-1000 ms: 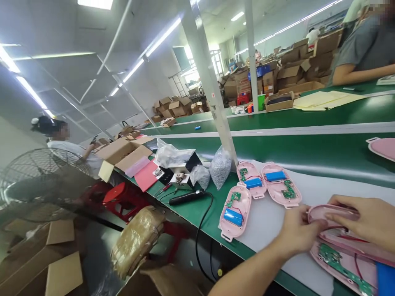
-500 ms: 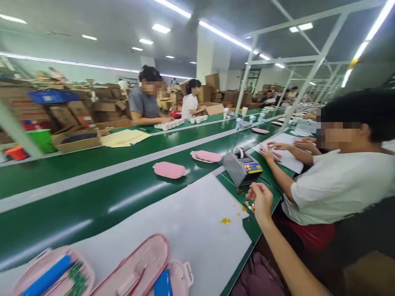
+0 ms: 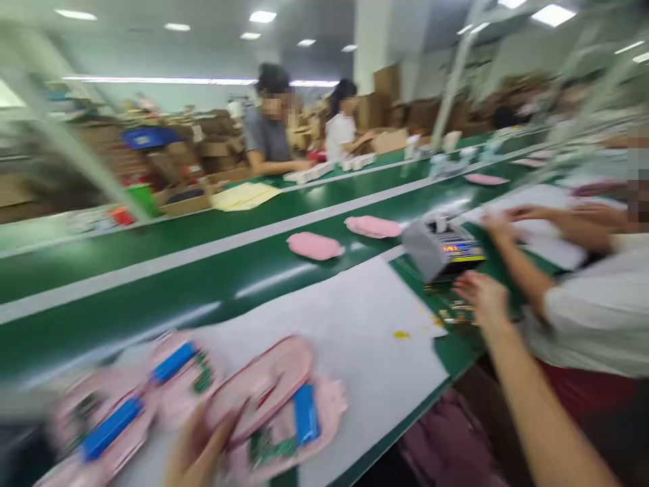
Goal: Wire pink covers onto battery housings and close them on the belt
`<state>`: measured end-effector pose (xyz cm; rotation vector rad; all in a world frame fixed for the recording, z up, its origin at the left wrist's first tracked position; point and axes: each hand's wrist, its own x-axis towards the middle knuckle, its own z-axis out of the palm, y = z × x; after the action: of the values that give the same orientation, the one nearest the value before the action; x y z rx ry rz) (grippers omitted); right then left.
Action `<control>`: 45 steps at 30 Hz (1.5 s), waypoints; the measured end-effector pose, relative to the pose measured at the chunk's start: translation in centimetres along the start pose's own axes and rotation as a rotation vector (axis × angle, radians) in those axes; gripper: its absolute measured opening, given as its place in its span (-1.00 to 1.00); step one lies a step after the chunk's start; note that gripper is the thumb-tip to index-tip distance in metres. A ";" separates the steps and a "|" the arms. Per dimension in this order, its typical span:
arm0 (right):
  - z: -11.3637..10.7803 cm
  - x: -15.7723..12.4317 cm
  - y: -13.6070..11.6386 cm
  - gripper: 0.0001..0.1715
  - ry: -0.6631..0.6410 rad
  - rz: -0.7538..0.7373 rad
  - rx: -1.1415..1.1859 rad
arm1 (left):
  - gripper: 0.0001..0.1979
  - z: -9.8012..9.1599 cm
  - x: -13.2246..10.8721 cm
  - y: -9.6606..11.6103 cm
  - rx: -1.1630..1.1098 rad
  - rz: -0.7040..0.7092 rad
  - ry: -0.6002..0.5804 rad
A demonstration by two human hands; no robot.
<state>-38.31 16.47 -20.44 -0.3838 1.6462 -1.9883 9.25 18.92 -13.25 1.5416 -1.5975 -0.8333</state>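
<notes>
My left hand [image 3: 200, 443], blurred at the bottom, is closed on the edge of a pink oval plastic shell half [image 3: 268, 382]. The shell tilts over another pink casing half [image 3: 332, 402] with a blue battery pack [image 3: 307, 414] and a green circuit board [image 3: 271, 450]. To the left lie more pink halves with blue packs [image 3: 112, 427] and boards. My right hand [image 3: 484, 297] is beside the grey tape dispenser [image 3: 441, 247], fingers bent together; whether something is between them is too blurred to tell. Scraps of gold tape [image 3: 449, 314] lie beneath that hand.
White sheet [image 3: 355, 318] covers the green bench in front of me. Closed pink casings [image 3: 315, 245] sit on the green belt beyond. A co-worker's hands [image 3: 501, 226] work close by on the right. Other workers stand across the line, near yellow sheets [image 3: 246, 196] and cartons.
The view has swung left and down. My left hand has come into view on the pink shell half. My right hand remains by the dispenser, now closer to its front.
</notes>
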 end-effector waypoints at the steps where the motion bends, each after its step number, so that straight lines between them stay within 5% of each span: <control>1: 0.3 -1.5 -0.2 -0.61 -0.012 -0.027 -0.018 | -0.48 -1.1 -0.9 -0.7 -0.015 -0.052 0.007; 3: 2.3 -5.4 -1.1 -0.69 -0.162 -0.109 -0.026 | -0.54 -2.6 -2.2 -1.8 -0.099 -0.134 -0.017; 7: 10.5 -17.2 -4.0 -0.83 -1.057 -0.632 -0.263 | -0.62 -3.1 -2.9 -2.3 -0.304 -0.165 -0.058; 9: 15.2 -22.6 -4.6 -0.81 -1.385 -0.907 -0.355 | -0.64 -2.6 -3.0 -2.1 -0.401 -0.135 -0.074; 13: 21.1 -27.4 -3.1 -0.77 -1.698 -1.171 -0.616 | -0.65 -1.9 -3.3 -2.5 -0.590 -0.075 -0.071; 18: 21.9 -27.6 -1.8 -0.78 -1.731 -1.239 -0.771 | -0.73 -1.5 -3.4 -4.2 -0.615 -0.018 -0.031; 24: 22.0 -29.1 -1.5 -0.84 -1.612 -1.353 -0.853 | -0.83 -1.1 -3.5 -5.0 -0.546 0.021 -0.017; 28: 23.3 -28.1 -2.1 -0.65 -1.429 -0.958 -1.008 | -0.79 -1.1 -4.0 -4.8 -0.540 -0.013 0.029; 32: 23.5 -26.4 -3.6 -0.88 -1.701 -0.650 -0.882 | -0.78 -1.5 -4.3 -4.1 -0.412 -0.022 0.090; 36: 19.3 -26.6 -4.5 -0.88 -1.603 -0.851 -0.848 | -0.81 -1.8 -4.8 -3.8 -0.342 0.104 0.002; 40: 12.4 -27.6 -2.2 -0.80 -1.524 -1.140 -0.799 | -0.58 -3.2 -6.3 -2.9 -0.044 0.409 -0.291; 43: 9.1 -28.0 1.3 -0.24 -1.394 -1.307 -0.848 | -0.33 -5.8 -6.4 -1.1 0.298 0.475 -0.516; 45: 8.4 -27.9 3.4 0.04 -1.391 -1.307 -0.882 | -0.17 -8.2 -4.8 0.1 0.467 0.407 -0.556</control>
<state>-10.28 24.78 -18.77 -2.8237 1.0543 -0.6272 16.25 24.12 -9.41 1.2542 -2.5538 -0.7227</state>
